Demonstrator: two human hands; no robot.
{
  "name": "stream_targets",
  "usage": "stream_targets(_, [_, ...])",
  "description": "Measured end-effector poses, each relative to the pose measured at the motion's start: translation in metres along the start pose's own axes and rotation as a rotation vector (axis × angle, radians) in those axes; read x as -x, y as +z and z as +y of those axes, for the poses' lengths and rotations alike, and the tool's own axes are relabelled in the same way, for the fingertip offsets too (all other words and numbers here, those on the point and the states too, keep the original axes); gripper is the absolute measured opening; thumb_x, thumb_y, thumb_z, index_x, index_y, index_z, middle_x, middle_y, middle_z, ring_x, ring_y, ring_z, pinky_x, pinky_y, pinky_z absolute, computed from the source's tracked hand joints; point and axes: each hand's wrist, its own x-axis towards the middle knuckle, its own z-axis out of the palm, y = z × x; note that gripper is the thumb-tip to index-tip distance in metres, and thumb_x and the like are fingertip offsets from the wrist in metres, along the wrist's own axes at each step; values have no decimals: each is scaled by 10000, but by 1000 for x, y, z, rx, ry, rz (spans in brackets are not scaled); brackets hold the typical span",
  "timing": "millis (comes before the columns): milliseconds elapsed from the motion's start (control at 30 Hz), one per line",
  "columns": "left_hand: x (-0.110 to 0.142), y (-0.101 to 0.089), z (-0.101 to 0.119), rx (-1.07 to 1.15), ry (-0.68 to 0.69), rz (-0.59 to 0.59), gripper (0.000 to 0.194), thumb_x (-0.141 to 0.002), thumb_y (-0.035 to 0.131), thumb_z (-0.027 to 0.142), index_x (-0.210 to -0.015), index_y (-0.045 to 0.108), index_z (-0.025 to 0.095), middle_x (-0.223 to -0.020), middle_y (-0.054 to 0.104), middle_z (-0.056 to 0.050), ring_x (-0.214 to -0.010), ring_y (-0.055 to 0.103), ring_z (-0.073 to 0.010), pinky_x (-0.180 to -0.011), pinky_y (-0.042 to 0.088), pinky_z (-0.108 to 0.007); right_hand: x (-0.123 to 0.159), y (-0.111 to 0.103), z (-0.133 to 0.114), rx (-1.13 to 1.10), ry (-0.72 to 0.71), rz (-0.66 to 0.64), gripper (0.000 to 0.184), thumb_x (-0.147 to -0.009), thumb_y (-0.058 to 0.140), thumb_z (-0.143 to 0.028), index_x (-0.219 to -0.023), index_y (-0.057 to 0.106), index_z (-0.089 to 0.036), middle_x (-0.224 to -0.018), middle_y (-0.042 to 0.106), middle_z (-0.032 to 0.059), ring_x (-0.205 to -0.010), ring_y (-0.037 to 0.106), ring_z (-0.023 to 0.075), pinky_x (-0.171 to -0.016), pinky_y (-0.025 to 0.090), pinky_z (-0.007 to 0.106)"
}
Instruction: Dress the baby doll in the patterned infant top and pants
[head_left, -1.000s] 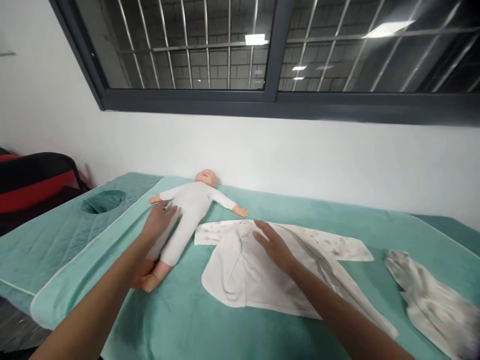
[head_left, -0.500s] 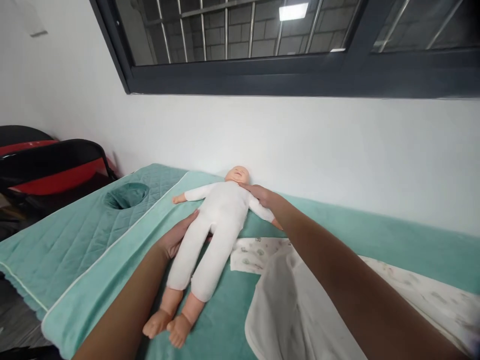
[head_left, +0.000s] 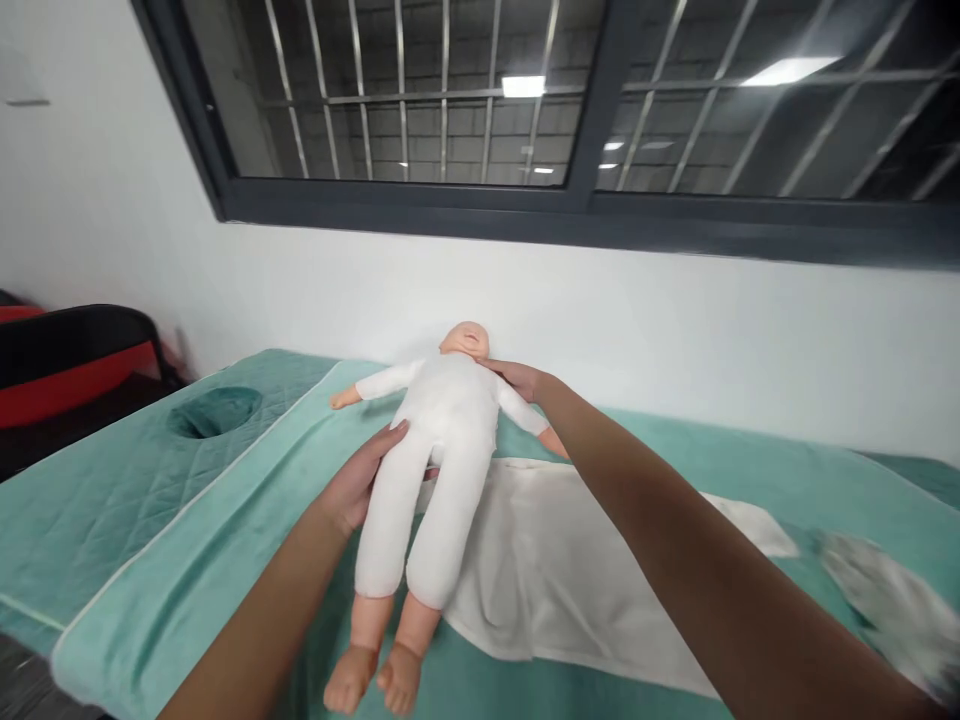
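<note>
A baby doll (head_left: 448,405) in a white long-sleeved suit lies face up, its head toward the wall and its bare feet toward me. My left hand (head_left: 367,472) grips it at the hip and upper thigh, thumb on top and fingers passing underneath. At the neck and shoulder, my right hand (head_left: 517,378) holds the doll, with its fingertips partly hidden behind it. A whitish cloth (head_left: 555,560) is spread to the right of the doll, its left edge running up to or under the legs; my right forearm covers part of it.
Teal sheeting (head_left: 247,520) covers the bed, which has a face hole (head_left: 217,412) at left. Black and red chairs (head_left: 75,365) stand beyond its left end. A blurred patterned cloth (head_left: 892,600) lies at right. Behind are a white wall and a barred window (head_left: 405,205).
The whitish cloth has opened out flatter and reaches left to the doll's legs; its patterned folded part no longer shows beside them. Both hands keep hold of the doll. The view has shifted.
</note>
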Motion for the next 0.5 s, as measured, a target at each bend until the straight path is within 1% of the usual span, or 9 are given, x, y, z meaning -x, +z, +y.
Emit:
stream_targets(67, [12, 37, -16, 57, -68, -63, 454, -844, 688, 323, -1250, 589, 144, -1155, 710, -128, -982, 706, -282, -870, 599, -444, 43, -24, -10, 3, 45, -51, 593, -886, 580, -583, -1280, 612, -142, -1326, 631, 110, -1229, 577, 259, -1074, 459, 402])
stream_targets(133, [26, 72, -40, 85, -94, -99, 506, -829, 709, 322, -1290, 562, 176, -1213, 686, -126, -964, 711, -272, -877, 597, -448, 90, -44, -13, 67, 75, -30, 601, -881, 571, -607, -1275, 618, -156, -1372, 599, 103, -1276, 543, 267, -1084, 451, 393])
stream_targets(200, [41, 104, -70, 86, -110, -129, 545, -814, 725, 331, -1311, 547, 199, -1226, 679, -127, -930, 717, -270, -871, 597, -456, 137, -57, -9, 190, 96, -3, 637, -866, 567, -642, -1284, 619, -164, -1401, 575, 102, -1305, 519, 278, -1091, 443, 389])
stream_targets(267, [55, 128, -102, 88, -135, -158, 569, -799, 737, 319, -1320, 539, 203, -1218, 682, -131, -929, 717, -272, -877, 593, -446, 177, -62, 3, 334, 69, 25, 677, -857, 543, -683, -1314, 607, -187, -1421, 559, 86, -1313, 513, 279, -1106, 427, 384])
stream_targets(300, [61, 138, -118, 94, -149, -167, 577, -793, 741, 307, -1323, 537, 205, -1221, 681, -131, -950, 714, -274, -884, 589, -434, 194, -63, 12, 394, 37, 61, 688, -854, 529, -699, -1326, 603, -204, -1422, 559, 72, -1312, 515, 276, -1117, 415, 381])
stream_targets(367, [71, 150, -146, 105, -182, -176, 585, -787, 743, 288, -1329, 534, 212, -1240, 674, -126, -1012, 699, -278, -899, 581, -410, 221, -62, 33, 485, -21, 159, 701, -848, 516, -719, -1345, 592, -231, -1427, 557, 48, -1319, 510, 272, -1138, 390, 375])
stream_targets(433, [78, 157, -169, 107, -218, -182, 588, -788, 740, 286, -1335, 533, 220, -1255, 669, -121, -1061, 683, -279, -915, 570, -398, 239, -61, 56, 528, -22, 255, 739, -828, 525, -737, -1369, 570, -235, -1436, 547, 55, -1330, 496, 291, -1144, 381, 387])
stream_targets(500, [83, 159, -186, 105, -235, -194, 607, -785, 741, 283, -1350, 528, 222, -1264, 664, -119, -1088, 672, -277, -935, 556, -393, 251, -62, 78, 544, 14, 322, 806, -808, 536, -752, -1412, 524, -218, -1459, 519, 87, -1341, 480, 316, -1141, 378, 405])
